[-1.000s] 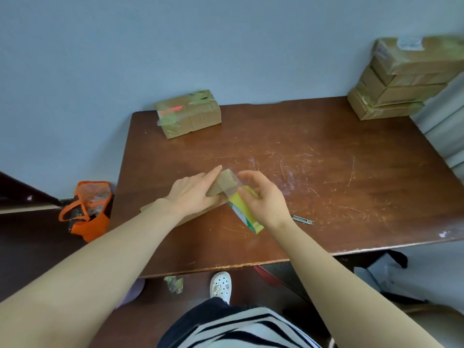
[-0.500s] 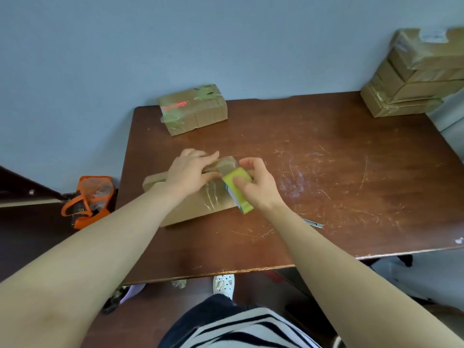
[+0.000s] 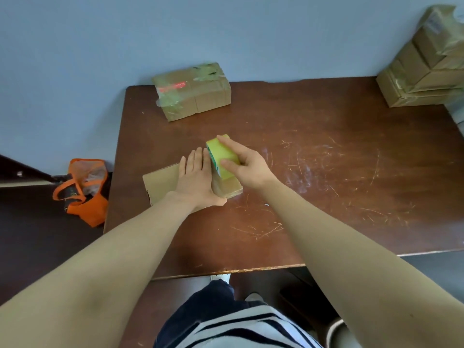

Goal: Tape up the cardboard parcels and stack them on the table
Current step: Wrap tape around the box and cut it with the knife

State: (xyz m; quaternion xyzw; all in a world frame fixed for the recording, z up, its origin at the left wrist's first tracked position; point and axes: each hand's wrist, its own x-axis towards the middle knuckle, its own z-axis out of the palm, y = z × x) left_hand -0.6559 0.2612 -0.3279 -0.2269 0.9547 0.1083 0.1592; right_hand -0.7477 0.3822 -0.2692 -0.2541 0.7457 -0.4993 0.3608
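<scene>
A flat cardboard parcel [image 3: 160, 183] lies on the brown table [image 3: 313, 159] near its left side. My left hand [image 3: 197, 180] presses flat on top of the parcel, fingers together and stretched out. My right hand [image 3: 247, 165] grips a yellow-green roll of tape [image 3: 221, 153] standing on edge over the parcel's right end, where a strip of clear tape covers the cardboard. Another taped parcel [image 3: 192, 90] sits at the table's back left. A stack of taped parcels [image 3: 426, 69] stands at the back right corner.
An orange bag [image 3: 84, 189] sits on the floor left of the table. A blue wall runs behind the table. The table top right of my hands is scratched. My striped shirt and a shoe show below the front edge.
The parcel went from tilted up in both hands to lying flat on the table. My left hand flattened onto it and my right hand drew the tape roll away from me across its right end.
</scene>
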